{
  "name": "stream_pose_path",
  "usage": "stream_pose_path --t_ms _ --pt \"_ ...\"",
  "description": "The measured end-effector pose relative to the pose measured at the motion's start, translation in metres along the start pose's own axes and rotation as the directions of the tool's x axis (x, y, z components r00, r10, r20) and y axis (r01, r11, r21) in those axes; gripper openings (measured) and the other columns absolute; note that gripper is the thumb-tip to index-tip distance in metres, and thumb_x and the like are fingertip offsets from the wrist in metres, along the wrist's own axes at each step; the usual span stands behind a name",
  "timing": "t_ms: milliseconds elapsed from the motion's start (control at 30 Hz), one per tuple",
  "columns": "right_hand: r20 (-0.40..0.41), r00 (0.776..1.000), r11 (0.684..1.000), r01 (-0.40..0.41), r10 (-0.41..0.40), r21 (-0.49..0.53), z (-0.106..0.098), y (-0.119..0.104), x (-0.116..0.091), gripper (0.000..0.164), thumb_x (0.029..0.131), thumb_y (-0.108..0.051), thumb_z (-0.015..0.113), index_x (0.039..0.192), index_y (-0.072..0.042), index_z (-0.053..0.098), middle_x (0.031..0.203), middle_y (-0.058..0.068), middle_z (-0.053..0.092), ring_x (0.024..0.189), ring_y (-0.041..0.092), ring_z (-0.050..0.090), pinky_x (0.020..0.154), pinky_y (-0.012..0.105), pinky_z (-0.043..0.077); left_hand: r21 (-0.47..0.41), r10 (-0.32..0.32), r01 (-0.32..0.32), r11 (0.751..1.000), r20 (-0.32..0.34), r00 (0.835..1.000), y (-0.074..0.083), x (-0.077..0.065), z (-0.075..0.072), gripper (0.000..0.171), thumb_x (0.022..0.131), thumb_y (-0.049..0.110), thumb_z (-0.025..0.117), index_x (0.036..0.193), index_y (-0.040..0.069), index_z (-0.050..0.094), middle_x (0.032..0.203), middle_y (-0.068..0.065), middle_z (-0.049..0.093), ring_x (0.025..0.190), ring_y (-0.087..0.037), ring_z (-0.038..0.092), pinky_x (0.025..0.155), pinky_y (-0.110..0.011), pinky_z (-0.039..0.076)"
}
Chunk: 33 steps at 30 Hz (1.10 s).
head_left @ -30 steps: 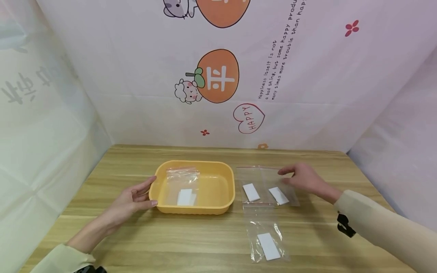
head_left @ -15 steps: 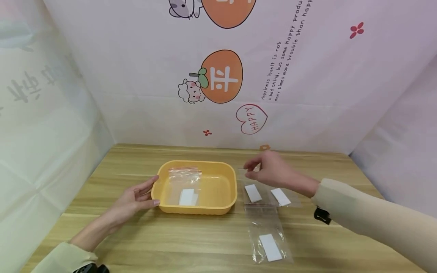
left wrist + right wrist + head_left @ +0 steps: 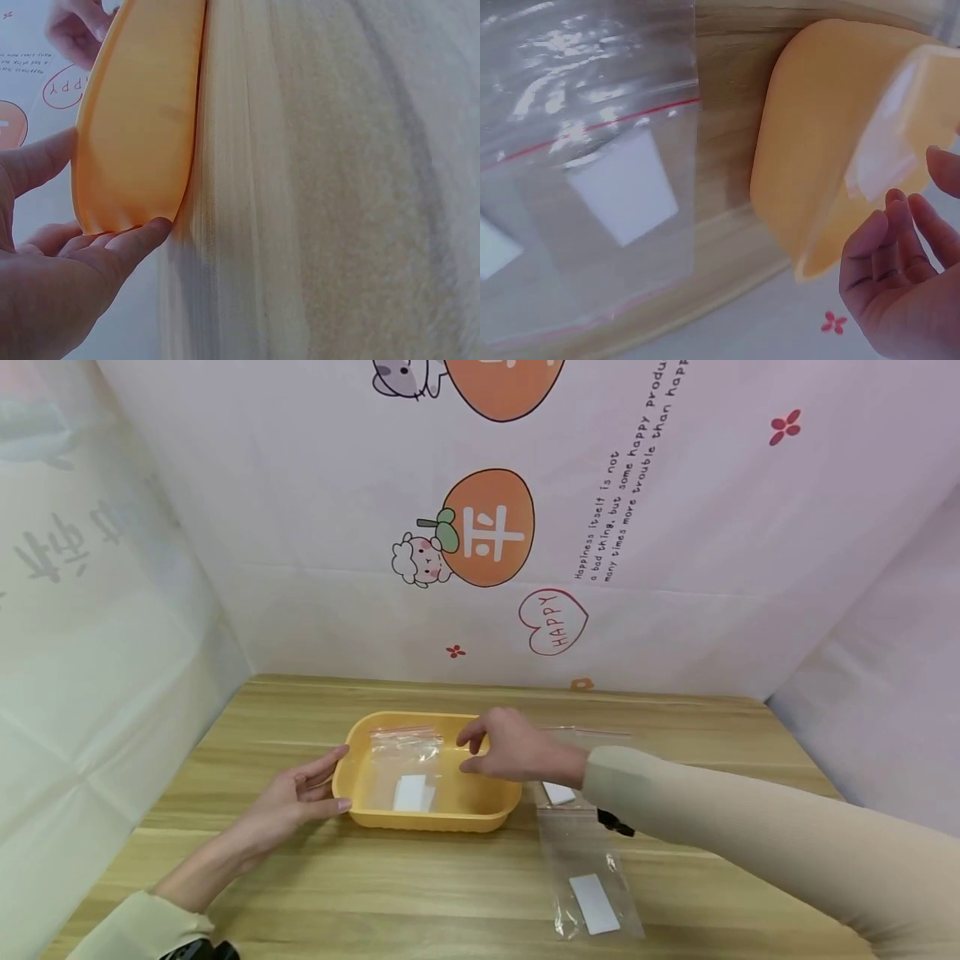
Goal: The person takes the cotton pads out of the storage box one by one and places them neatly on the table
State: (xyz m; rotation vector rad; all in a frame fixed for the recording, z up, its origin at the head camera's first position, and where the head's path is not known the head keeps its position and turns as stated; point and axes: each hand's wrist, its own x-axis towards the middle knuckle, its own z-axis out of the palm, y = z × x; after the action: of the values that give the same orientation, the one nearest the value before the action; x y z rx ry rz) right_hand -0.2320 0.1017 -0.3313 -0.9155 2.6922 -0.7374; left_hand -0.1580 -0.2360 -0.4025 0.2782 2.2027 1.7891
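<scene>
My left hand (image 3: 281, 806) holds the left end of a yellow plastic tray (image 3: 431, 820), with thumb and fingers spread around its outside corner. Close up in the left wrist view, the fingers lie against the tray wall. Inside the tray at the left lies a clear zip bag (image 3: 384, 768) with white pieces (image 3: 409, 793) in it. My right hand (image 3: 517, 747) hovers over the tray's right side, fingers bent and apart from the thumb, holding nothing. In the right wrist view, its fingertips are near the bag in the tray.
Right of the tray, clear zip bags lie flat, each with a white rectangular piece. One front bag (image 3: 573, 843) is plain to see; the right sleeve (image 3: 720, 802) partly covers the others. Printed cloth (image 3: 660, 627) stands behind the wooden table (image 3: 375, 893).
My right hand has moved left from above the rear right bags to over the tray, carrying nothing visible. The left hand has stayed at the tray's left end.
</scene>
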Motion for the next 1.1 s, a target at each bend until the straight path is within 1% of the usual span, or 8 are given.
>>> stream_pose_path --t_ms 167,267,500,633,767,867,1000,1100 --pt "0.047 0.998 0.999 -0.048 0.048 -0.006 0.014 -0.001 0.017 0.039 0.088 -0.021 0.086 0.123 -0.005 0.078 0.105 0.008 0.075 0.089 0.019 0.063 0.077 0.031 0.054 -0.003 0.003 -0.003 1.0 -0.004 1.0 -0.001 0.001 0.001 0.09 0.096 0.014 0.078 0.167 0.002 0.022 0.17 -0.03 0.013 0.147 -0.052 0.032 0.111 -0.04 0.043" --pt "0.074 0.993 0.996 -0.093 0.093 -0.005 0.02 -0.001 0.025 0.045 0.087 -0.024 0.088 0.128 -0.008 0.077 0.106 0.008 0.074 0.089 0.018 0.06 0.076 0.029 0.052 -0.001 0.006 -0.006 1.0 -0.002 1.0 -0.001 0.001 0.002 0.09 0.097 0.013 0.078 0.167 0.002 0.022 0.169 -0.03 0.013 0.147 -0.052 0.032 0.111 -0.04 0.043" --pt "0.136 0.982 0.991 -0.128 0.13 -0.025 0.036 0.0 0.04 0.055 0.086 -0.028 0.09 0.136 -0.009 0.073 0.073 -0.001 0.057 0.062 0.012 0.046 0.056 0.024 0.036 -0.001 0.003 -0.003 1.0 -0.004 1.0 0.001 0.001 0.001 0.091 0.097 0.013 0.077 0.167 0.003 0.021 0.17 -0.03 0.012 0.148 -0.052 0.031 0.111 -0.039 0.043" --pt "0.164 0.974 0.987 -0.159 0.157 0.002 0.043 0.001 0.044 0.06 0.088 -0.03 0.089 0.14 -0.008 0.069 0.065 -0.002 0.049 0.057 0.013 0.042 0.053 0.025 0.032 -0.005 -0.004 0.004 1.0 -0.007 1.0 0.001 0.001 0.001 0.09 0.097 0.012 0.077 0.167 0.003 0.022 0.17 -0.03 0.012 0.148 -0.051 0.031 0.11 -0.037 0.044" --pt "0.206 0.966 0.987 -0.158 0.153 0.007 0.048 0.001 0.046 0.032 0.093 -0.031 0.085 0.108 -0.004 0.079 0.061 -0.003 0.042 0.055 0.012 0.038 0.053 0.026 0.029 -0.005 0.007 -0.007 1.0 -0.003 1.0 0.002 0.0 0.001 0.09 0.097 0.012 0.077 0.167 0.002 0.022 0.169 -0.031 0.012 0.148 -0.052 0.03 0.11 -0.038 0.045" --pt "0.212 0.966 0.989 -0.148 0.146 -0.006 0.052 0.0 0.048 0.027 0.094 -0.03 0.083 0.098 -0.004 0.08 0.062 -0.003 0.045 0.054 0.011 0.037 0.053 0.025 0.029 -0.004 0.01 -0.01 1.0 -0.004 1.0 0.002 -0.001 0.001 0.09 0.097 0.013 0.077 0.167 0.002 0.022 0.169 -0.031 0.012 0.147 -0.052 0.03 0.109 -0.037 0.045" --pt "0.182 0.968 0.984 -0.178 0.176 -0.001 0.056 -0.003 0.048 0.036 0.092 -0.025 0.085 0.122 -0.006 0.08 0.073 -0.003 0.06 0.057 0.011 0.042 0.054 0.024 0.034 0.008 0.003 -0.003 1.0 -0.012 1.0 0.001 -0.001 0.0 0.089 0.097 0.014 0.077 0.167 0.002 0.023 0.169 -0.03 0.013 0.148 -0.052 0.03 0.111 -0.039 0.044" --pt "0.144 0.971 0.98 -0.196 0.19 0.022 0.057 -0.007 0.046 0.028 0.093 -0.021 0.084 0.118 -0.008 0.082 0.087 -0.004 0.069 0.07 0.012 0.053 0.062 0.023 0.044 0.018 -0.002 0.003 1.0 -0.017 1.0 0.0 0.0 0.0 0.089 0.097 0.015 0.078 0.167 0.003 0.023 0.169 -0.03 0.014 0.148 -0.052 0.03 0.112 -0.041 0.042"
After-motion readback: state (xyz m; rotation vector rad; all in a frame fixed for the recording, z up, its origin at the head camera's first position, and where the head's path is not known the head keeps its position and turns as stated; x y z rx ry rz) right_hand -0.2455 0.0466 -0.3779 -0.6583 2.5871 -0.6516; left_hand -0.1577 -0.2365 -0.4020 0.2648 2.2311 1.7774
